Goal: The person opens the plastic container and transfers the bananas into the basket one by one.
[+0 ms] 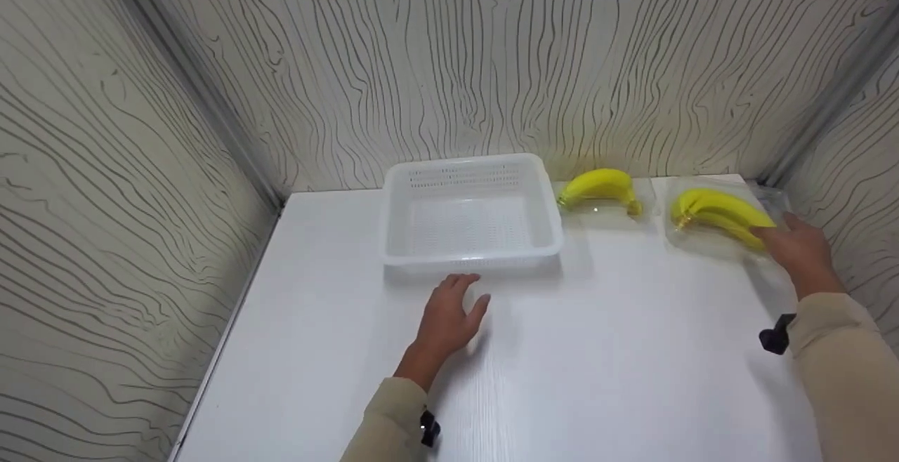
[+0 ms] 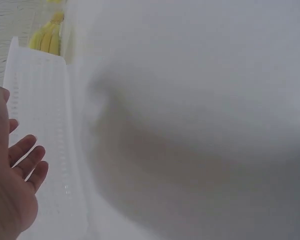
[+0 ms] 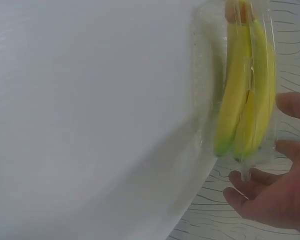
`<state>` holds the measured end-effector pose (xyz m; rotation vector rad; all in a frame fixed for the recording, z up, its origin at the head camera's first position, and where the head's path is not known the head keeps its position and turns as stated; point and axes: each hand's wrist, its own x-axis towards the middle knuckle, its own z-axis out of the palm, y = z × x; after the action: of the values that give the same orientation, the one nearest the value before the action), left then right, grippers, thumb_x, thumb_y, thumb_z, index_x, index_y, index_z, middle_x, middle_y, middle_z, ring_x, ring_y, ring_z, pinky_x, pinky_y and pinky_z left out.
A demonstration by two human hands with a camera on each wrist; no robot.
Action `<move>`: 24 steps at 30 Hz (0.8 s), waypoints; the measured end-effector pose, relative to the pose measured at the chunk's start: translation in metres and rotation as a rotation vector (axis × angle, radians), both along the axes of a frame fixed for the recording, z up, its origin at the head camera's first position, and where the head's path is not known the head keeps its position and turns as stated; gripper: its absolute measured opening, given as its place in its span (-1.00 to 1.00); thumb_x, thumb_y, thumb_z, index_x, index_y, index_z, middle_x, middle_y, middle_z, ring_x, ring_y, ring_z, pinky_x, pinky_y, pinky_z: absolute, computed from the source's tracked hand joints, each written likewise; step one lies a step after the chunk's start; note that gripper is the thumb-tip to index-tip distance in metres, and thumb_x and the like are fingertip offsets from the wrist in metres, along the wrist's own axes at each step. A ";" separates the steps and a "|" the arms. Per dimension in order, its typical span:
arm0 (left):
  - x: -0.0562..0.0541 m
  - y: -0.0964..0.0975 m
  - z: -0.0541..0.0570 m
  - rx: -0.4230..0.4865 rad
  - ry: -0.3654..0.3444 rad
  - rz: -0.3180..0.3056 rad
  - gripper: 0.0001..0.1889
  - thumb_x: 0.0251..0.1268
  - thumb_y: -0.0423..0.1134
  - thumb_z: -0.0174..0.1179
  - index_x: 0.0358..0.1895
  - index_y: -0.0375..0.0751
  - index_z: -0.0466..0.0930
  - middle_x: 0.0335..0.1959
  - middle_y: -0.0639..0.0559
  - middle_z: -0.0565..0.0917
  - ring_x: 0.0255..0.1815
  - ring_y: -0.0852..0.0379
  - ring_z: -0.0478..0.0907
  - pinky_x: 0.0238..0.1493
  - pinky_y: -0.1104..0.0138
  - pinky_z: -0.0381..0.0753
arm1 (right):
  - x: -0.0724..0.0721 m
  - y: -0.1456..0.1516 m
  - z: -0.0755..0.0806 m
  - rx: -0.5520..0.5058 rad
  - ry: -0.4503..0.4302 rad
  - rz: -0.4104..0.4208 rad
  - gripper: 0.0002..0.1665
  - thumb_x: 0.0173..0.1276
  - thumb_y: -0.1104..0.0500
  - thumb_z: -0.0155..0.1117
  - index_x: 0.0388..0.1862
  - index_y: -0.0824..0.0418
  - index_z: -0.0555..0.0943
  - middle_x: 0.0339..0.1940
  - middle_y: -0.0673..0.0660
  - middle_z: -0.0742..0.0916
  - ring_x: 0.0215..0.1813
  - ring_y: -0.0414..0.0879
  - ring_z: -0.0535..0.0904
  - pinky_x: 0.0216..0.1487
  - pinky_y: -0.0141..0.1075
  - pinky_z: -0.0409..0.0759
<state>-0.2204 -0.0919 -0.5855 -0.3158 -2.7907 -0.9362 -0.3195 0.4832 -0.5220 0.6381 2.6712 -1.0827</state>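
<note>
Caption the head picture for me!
Left hand near white rectangular plastic basket, right hand at yellow bananas in clear plastic.

Widest free lane: front of the bench (image 1: 618, 350), between left hand (image 1: 447, 318) and right hand (image 1: 801, 248). Strip left of the white plastic basket (image 1: 470, 260) also passable, up to the left wall (image 1: 91, 202). Rear wall (image 1: 463, 62) closes off the back. Basket nearly abuts the left banana pack (image 1: 600, 185); only a slim gap from there to the right banana pack (image 1: 716, 210). Right wall (image 1: 860, 181) crowds right hand.
</note>
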 end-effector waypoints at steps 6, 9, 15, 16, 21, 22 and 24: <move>-0.014 0.056 0.015 -0.070 -0.176 -0.122 -0.43 0.62 0.21 0.11 0.53 0.08 0.48 0.45 0.02 0.61 0.49 0.03 0.55 0.51 0.11 0.57 | 0.019 -0.003 -0.002 0.055 0.005 0.038 0.19 0.60 -0.44 -0.11 0.73 0.26 -0.38 0.69 0.59 -0.26 0.69 0.65 -0.33 0.66 0.49 -0.13; -0.021 0.083 0.017 -0.089 -0.262 -0.156 -0.40 0.60 0.28 0.10 0.57 0.22 0.41 0.48 0.10 0.57 0.51 0.11 0.51 0.54 0.15 0.53 | 0.029 -0.006 -0.001 0.070 0.010 0.047 0.21 0.60 -0.46 -0.12 0.73 0.26 -0.38 0.68 0.62 -0.25 0.68 0.68 -0.31 0.63 0.53 -0.10; -0.025 0.124 0.012 -0.015 -0.404 -0.152 -0.37 0.54 0.37 0.10 0.60 0.44 0.31 0.58 0.20 0.47 0.59 0.17 0.43 0.60 0.14 0.47 | 0.053 -0.014 -0.008 0.146 0.015 0.023 0.22 0.58 -0.46 -0.11 0.74 0.30 -0.33 0.68 0.64 -0.15 0.66 0.70 -0.21 0.59 0.55 -0.01; -0.025 0.128 0.012 0.003 -0.421 -0.148 -0.36 0.54 0.38 0.10 0.60 0.46 0.30 0.59 0.21 0.45 0.60 0.17 0.41 0.61 0.14 0.46 | 0.058 -0.016 -0.010 0.153 0.026 0.023 0.21 0.59 -0.45 -0.10 0.74 0.30 -0.32 0.68 0.64 -0.13 0.66 0.70 -0.19 0.58 0.55 0.00; -0.026 0.138 0.015 0.056 -0.471 -0.132 -0.33 0.53 0.37 0.12 0.62 0.47 0.25 0.65 0.20 0.39 0.66 0.16 0.36 0.65 0.12 0.41 | 0.080 -0.030 -0.018 0.147 0.073 0.026 0.16 0.61 -0.42 -0.07 0.75 0.26 -0.28 0.67 0.66 -0.07 0.64 0.72 -0.12 0.53 0.56 0.09; -0.026 0.139 0.016 0.065 -0.481 -0.128 -0.33 0.52 0.37 0.12 0.62 0.47 0.24 0.66 0.19 0.38 0.68 0.15 0.34 0.66 0.11 0.40 | 0.085 -0.033 -0.019 0.144 0.082 0.021 0.16 0.62 -0.41 -0.07 0.76 0.26 -0.26 0.66 0.67 -0.05 0.64 0.72 -0.10 0.52 0.56 0.11; -0.025 0.142 0.017 0.076 -0.501 -0.123 -0.31 0.52 0.37 0.13 0.63 0.46 0.24 0.69 0.18 0.35 0.71 0.13 0.29 0.68 0.09 0.37 | 0.093 -0.039 -0.021 0.145 0.096 0.017 0.14 0.62 -0.40 -0.06 0.76 0.25 -0.24 0.65 0.70 -0.01 0.63 0.73 -0.05 0.49 0.57 0.16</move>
<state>-0.2458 0.0501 -0.5680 -0.2746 -3.1965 -1.3035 -0.2261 0.4444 -0.5432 0.6015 2.8526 -0.9452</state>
